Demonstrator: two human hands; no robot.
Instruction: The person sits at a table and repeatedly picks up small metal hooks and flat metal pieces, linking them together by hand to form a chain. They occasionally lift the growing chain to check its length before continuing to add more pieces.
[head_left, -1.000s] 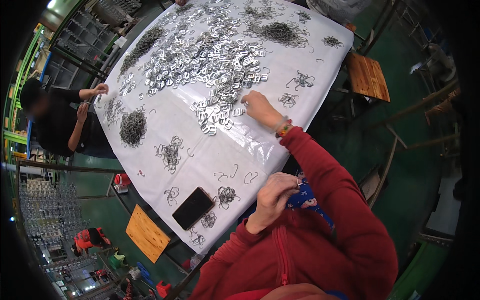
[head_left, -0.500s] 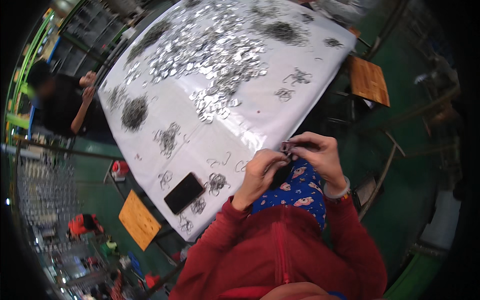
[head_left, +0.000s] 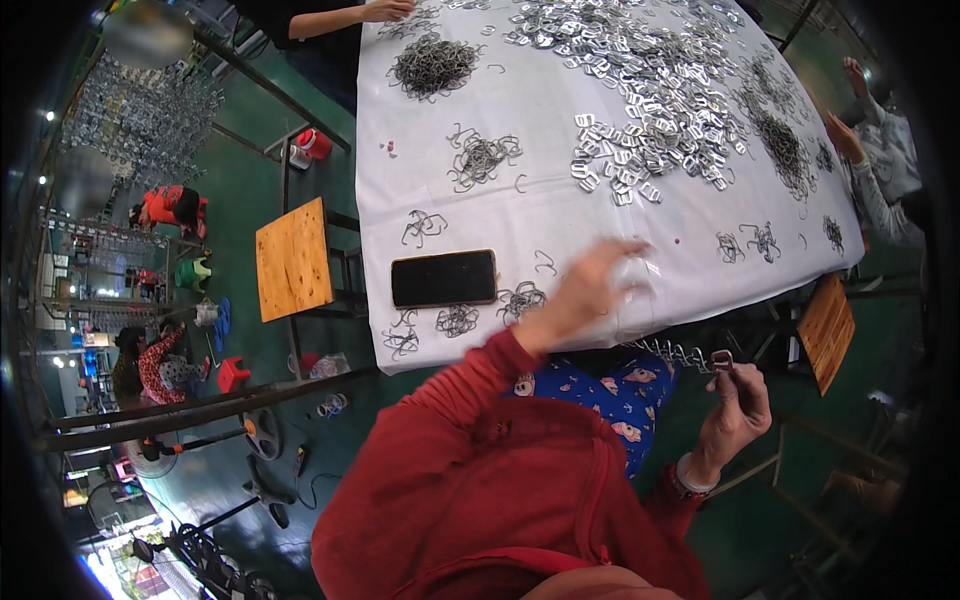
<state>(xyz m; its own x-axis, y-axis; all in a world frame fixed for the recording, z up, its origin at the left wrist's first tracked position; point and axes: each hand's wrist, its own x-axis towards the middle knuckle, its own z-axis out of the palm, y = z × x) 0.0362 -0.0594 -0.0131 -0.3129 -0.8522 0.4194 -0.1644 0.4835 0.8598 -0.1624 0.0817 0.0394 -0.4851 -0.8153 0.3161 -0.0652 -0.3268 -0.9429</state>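
Observation:
My right hand (head_left: 735,412) is off the table's front edge, its fingers pinched on a small metal buckle (head_left: 721,360). From beside that buckle a strand of linked wire hooks (head_left: 672,352) runs left along the table edge. My left hand (head_left: 585,292) is over the front part of the white-covered table (head_left: 570,225), blurred by motion, its fingers stretched out and apart. I can make out nothing between them. Beyond it lies a wide heap of flat silver buckles (head_left: 660,125). Left of this hand is a small cluster of bent wire hooks (head_left: 521,300).
A black phone (head_left: 444,278) lies near the front left among small hook clusters. Larger hook piles (head_left: 435,66) sit farther back. Another person's hand (head_left: 388,10) is at the far left edge, a second person's hand (head_left: 845,138) at the right. Wooden stools (head_left: 294,260) flank the table.
My hands have parted: the left moved out over the table, the right went to the right with the buckle. The view has turned, and a second person now shows on the right.

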